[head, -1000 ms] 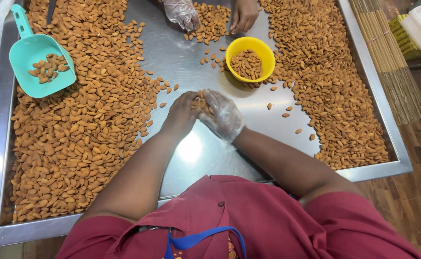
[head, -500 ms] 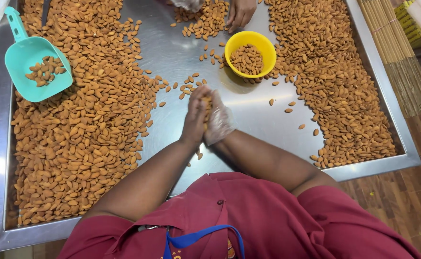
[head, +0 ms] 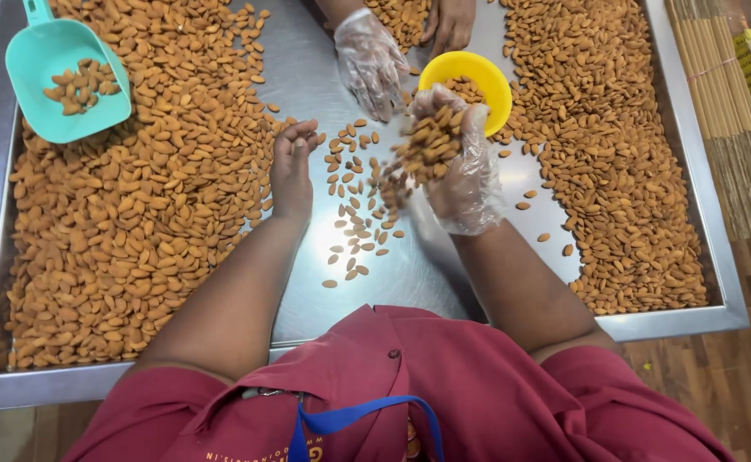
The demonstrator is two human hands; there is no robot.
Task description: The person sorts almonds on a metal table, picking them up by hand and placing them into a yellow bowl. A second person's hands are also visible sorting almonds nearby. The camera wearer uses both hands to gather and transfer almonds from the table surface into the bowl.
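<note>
A heap of almonds (head: 431,141) is cupped in the gloved right hand (head: 461,167) at centre frame, just below the yellow bowl (head: 470,73), with the fingers curled loosely around it while some nuts spill toward the steel table (head: 410,265). The bare left hand (head: 292,162) is held open beside them, nothing gripped. The almonds are judged light, hard and smooth, prone to slipping; they are best scooped from beneath in a cupped palm rather than pinched. A teal scoop (head: 63,77) lies upper left.

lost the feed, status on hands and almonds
Left hand bare, open, above table. Right hand gloved, cupping almonds, some spilling. Co-worker's gloved hand by yellow bowl.
</note>
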